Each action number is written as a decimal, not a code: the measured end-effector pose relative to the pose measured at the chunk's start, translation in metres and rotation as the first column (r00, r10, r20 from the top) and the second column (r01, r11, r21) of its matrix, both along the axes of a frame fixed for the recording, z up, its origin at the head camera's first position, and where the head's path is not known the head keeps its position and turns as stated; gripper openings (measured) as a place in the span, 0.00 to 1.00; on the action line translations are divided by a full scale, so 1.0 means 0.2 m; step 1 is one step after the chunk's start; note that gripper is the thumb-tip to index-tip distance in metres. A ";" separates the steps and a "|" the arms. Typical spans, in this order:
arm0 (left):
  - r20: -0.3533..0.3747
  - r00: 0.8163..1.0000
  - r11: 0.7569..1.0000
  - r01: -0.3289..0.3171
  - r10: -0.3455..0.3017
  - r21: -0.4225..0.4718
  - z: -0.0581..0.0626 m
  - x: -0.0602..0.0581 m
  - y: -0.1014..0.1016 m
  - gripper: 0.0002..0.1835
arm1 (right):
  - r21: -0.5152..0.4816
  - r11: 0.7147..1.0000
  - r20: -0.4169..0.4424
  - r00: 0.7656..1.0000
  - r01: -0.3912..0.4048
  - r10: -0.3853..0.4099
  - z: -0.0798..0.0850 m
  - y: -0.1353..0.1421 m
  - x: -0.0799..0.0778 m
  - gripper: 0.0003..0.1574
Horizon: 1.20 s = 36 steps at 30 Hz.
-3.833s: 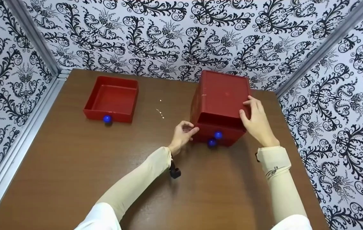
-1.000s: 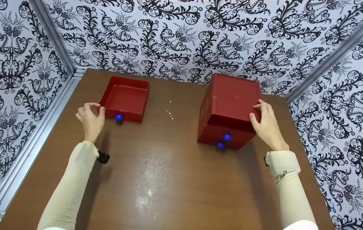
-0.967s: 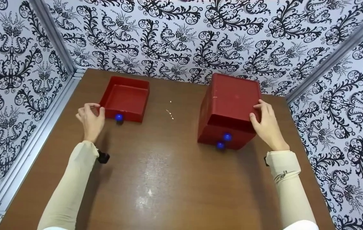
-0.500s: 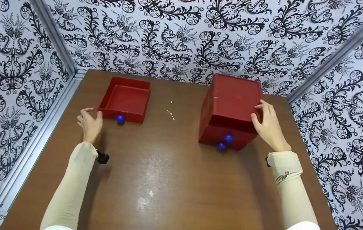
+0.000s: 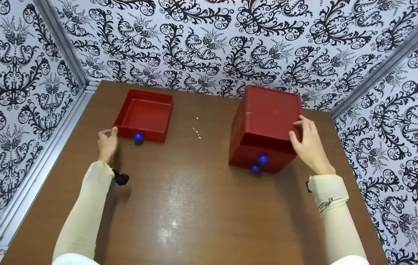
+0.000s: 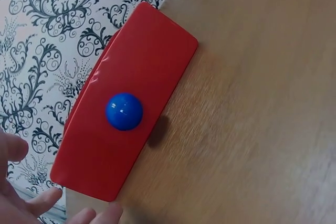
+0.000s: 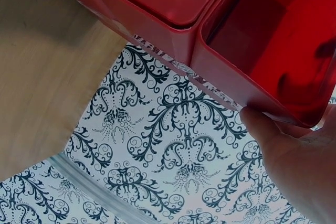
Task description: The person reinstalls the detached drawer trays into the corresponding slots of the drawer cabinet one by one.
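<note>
Red drawer (image 5: 144,116): near the worktop's (image 5: 186,206) back-left corner; best gripped squarely.
Left hand (image 5: 108,144): fingers loose, beside it.
Right hand (image 5: 310,147): gripping cabinet (image 5: 273,112); steadiness helps.

Soft glare on the tabletop (image 5: 186,198)

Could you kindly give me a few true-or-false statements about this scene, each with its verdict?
1. The red drawer lies to the left of the red cabinet: true.
2. The drawer's knob is yellow: false; it is blue.
3. Two blue knobs show on the cabinet's front: true.
4. Nothing touches the cabinet: false; the right hand does.
5. The left hand is at the drawer's near left corner: true.
</note>
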<state>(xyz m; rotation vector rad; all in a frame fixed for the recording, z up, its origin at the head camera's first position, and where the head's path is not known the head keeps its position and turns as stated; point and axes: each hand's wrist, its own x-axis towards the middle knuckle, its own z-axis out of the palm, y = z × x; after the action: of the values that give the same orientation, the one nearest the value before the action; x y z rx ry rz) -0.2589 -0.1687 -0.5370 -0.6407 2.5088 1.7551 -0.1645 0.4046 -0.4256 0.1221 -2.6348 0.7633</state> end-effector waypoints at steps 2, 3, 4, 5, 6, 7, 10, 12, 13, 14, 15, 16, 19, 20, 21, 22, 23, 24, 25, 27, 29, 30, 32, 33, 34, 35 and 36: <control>0.013 1.000 1.000 0.016 -0.016 0.002 0.00 -0.01 0.00 0.34 | 0.000 1.000 0.001 1.000 0.001 -0.001 0.00 0.00 0.00 0.22; 0.022 1.000 1.000 0.016 -0.016 0.012 0.00 -0.01 0.00 0.34 | 0.001 1.000 0.001 1.000 0.001 -0.001 0.00 0.00 0.00 0.22; 0.035 0.999 1.000 0.017 -0.017 0.021 0.00 -0.01 0.01 0.34 | 0.002 1.000 0.003 1.000 0.001 -0.001 0.00 0.00 0.00 0.22; 0.046 0.999 0.999 0.015 -0.016 0.032 0.00 -0.02 0.01 0.34 | 0.002 1.000 0.003 1.000 0.000 0.000 0.00 0.00 0.00 0.22; 0.056 0.998 0.999 0.013 -0.015 0.042 0.00 -0.02 0.01 0.35 | 0.002 1.000 0.004 1.000 0.000 0.000 0.00 0.00 0.00 0.22; 0.066 0.998 0.999 0.008 -0.012 0.051 0.00 -0.02 0.01 0.35 | 0.001 1.000 0.002 1.000 0.000 0.000 0.00 0.00 0.00 0.22; 0.086 0.996 0.997 -0.008 0.001 0.078 -0.01 -0.03 0.01 0.34 | -0.002 1.000 0.000 1.000 0.001 -0.001 -0.01 0.00 -0.01 0.21; 0.093 0.996 0.996 -0.015 0.007 0.087 -0.01 -0.04 0.01 0.33 | -0.003 1.000 -0.001 1.000 0.003 -0.003 -0.01 0.00 -0.01 0.21; 0.096 0.995 0.995 -0.019 0.010 0.098 -0.01 -0.04 0.01 0.33 | -0.004 1.000 -0.001 1.000 0.004 -0.004 -0.01 0.00 -0.01 0.21; 0.099 0.995 0.994 -0.023 0.013 0.105 -0.01 -0.04 0.01 0.32 | -0.003 1.000 -0.001 1.000 0.006 -0.006 0.00 0.00 0.00 0.21; 0.100 0.995 0.992 -0.024 0.012 0.120 -0.02 -0.04 0.01 0.32 | -0.002 1.000 0.000 1.000 0.006 -0.006 0.00 0.00 0.00 0.22; 0.103 0.995 0.990 -0.025 0.011 0.136 -0.02 -0.04 0.02 0.31 | -0.001 1.000 0.000 1.000 0.008 -0.008 0.00 0.00 0.00 0.22; 0.114 0.993 0.982 -0.028 0.006 0.186 -0.02 -0.05 0.02 0.31 | 0.002 1.000 0.000 1.000 0.010 -0.010 -0.01 0.00 0.00 0.22; 0.118 0.993 0.981 -0.028 0.005 0.194 -0.02 -0.06 0.02 0.31 | 0.004 1.000 0.000 1.000 0.010 -0.010 -0.01 0.00 0.00 0.22; 0.122 0.993 0.978 -0.031 0.005 0.206 -0.02 -0.06 0.03 0.31 | 0.006 1.000 0.000 1.000 0.011 -0.011 0.00 0.00 0.00 0.22; 0.124 0.992 0.977 -0.036 0.010 0.211 -0.02 -0.06 0.03 0.31 | 0.007 1.000 0.000 1.000 0.012 -0.012 0.00 0.00 0.00 0.21; 0.127 0.992 0.976 -0.045 0.018 0.212 -0.02 -0.07 0.03 0.31 | 0.009 1.000 0.001 1.000 0.014 -0.014 0.00 0.00 0.00 0.21; 0.131 0.991 0.977 -0.054 0.027 0.208 -0.03 -0.07 0.03 0.31 | 0.009 1.000 0.000 1.000 0.014 -0.014 0.00 0.00 0.00 0.21; 0.134 0.990 0.978 -0.063 0.037 0.198 -0.03 -0.08 0.03 0.32 | 0.010 1.000 0.001 1.000 0.015 -0.015 0.00 0.00 0.00 0.21; 0.147 0.987 0.981 -0.087 0.062 0.171 -0.03 -0.09 0.02 0.34 | 0.010 1.000 0.002 1.000 0.016 -0.016 0.00 0.00 0.00 0.21; 0.164 0.983 0.983 -0.111 0.086 0.149 -0.03 -0.10 0.01 0.35 | 0.011 1.000 0.002 1.000 0.017 -0.017 0.00 0.00 0.00 0.21; 0.173 0.980 0.982 -0.123 0.097 0.143 -0.03 -0.10 0.01 0.35 | 0.011 1.000 0.002 1.000 0.018 -0.018 0.00 0.00 0.00 0.21; 0.186 0.976 0.979 -0.146 0.118 0.144 -0.03 -0.11 0.00 0.36 | 0.011 1.000 0.006 1.000 0.018 -0.018 0.00 0.00 0.00 0.21; 0.191 0.974 0.977 -0.153 0.123 0.149 -0.03 -0.12 0.00 0.36 | 0.012 1.000 0.007 1.000 0.018 -0.018 0.00 0.00 0.00 0.21; 0.194 0.973 0.976 -0.154 0.123 0.155 -0.03 -0.13 -0.01 0.36 | 0.012 1.000 0.008 1.000 0.017 -0.017 0.00 0.00 0.00 0.21; 0.195 0.973 0.975 -0.153 0.121 0.159 -0.02 -0.13 -0.01 0.36 | 0.012 1.000 0.010 1.000 0.017 -0.017 0.00 0.00 0.00 0.21; 0.197 0.974 0.977 -0.146 0.114 0.158 -0.02 -0.13 -0.01 0.37 | 0.011 1.000 0.011 1.000 0.016 -0.016 0.00 0.00 0.00 0.21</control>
<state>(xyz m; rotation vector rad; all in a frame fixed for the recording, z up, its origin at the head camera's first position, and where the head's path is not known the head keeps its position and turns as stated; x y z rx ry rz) -0.2859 -0.1714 -0.5412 -0.9288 2.2104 1.8304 -0.1646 0.4047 -0.4261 0.1001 -2.6472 0.7466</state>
